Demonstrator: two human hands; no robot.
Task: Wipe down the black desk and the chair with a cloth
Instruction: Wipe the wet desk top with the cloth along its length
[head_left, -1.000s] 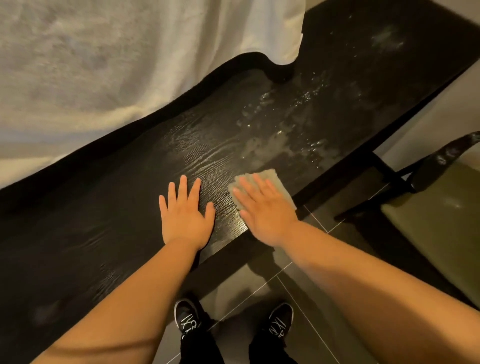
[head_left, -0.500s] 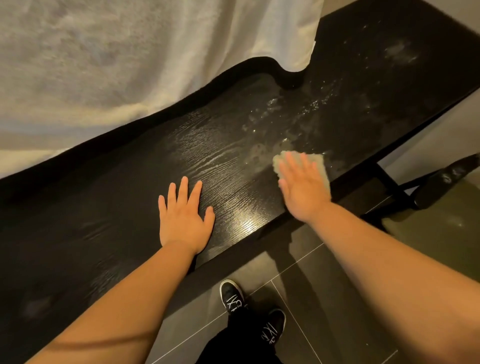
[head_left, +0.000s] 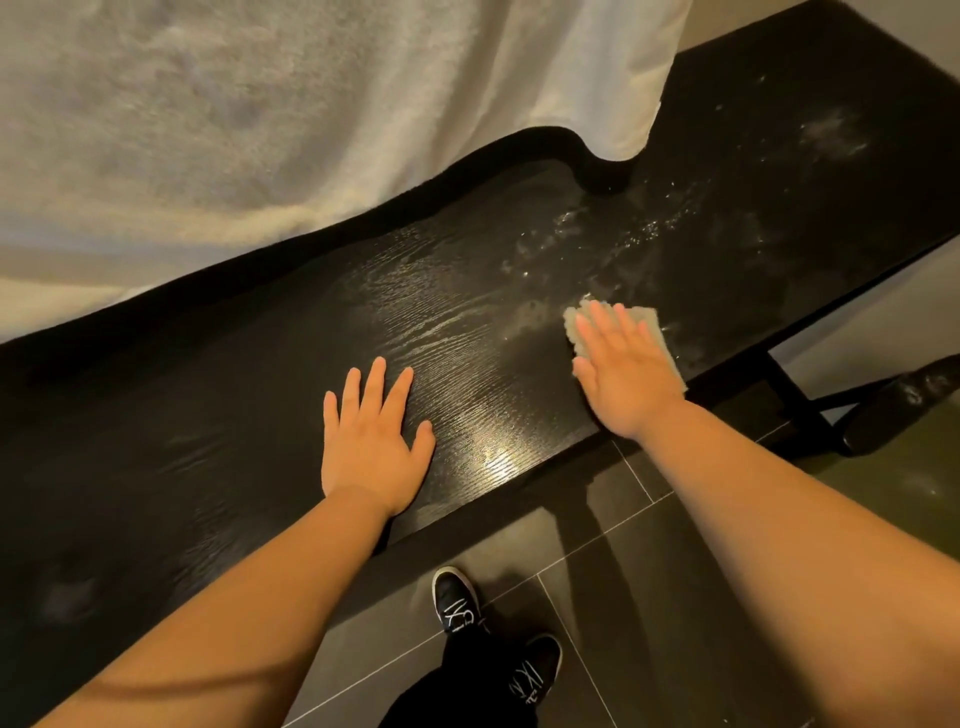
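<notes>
Right hand (head_left: 623, 379) is sliding the cloth (head_left: 652, 323) rightward, away from left hand (head_left: 371, 452); the 2 hands are lying flat, fingers straight. Cloth is sitting under right palm near bench (head_left: 208, 415) front edge, beside wet streaks (head_left: 569, 228); chair (head_left: 901, 408) is standing at right.

Black wood-grain surface (head_left: 415, 322) gleams wet and glossy; the pale cloth (head_left: 652, 325) looks nubbly; floor tiles (head_left: 649, 597) smooth, matt.

black wood-grain desk (head_left: 260, 405), pale cloth (head_left: 649, 325)
</notes>
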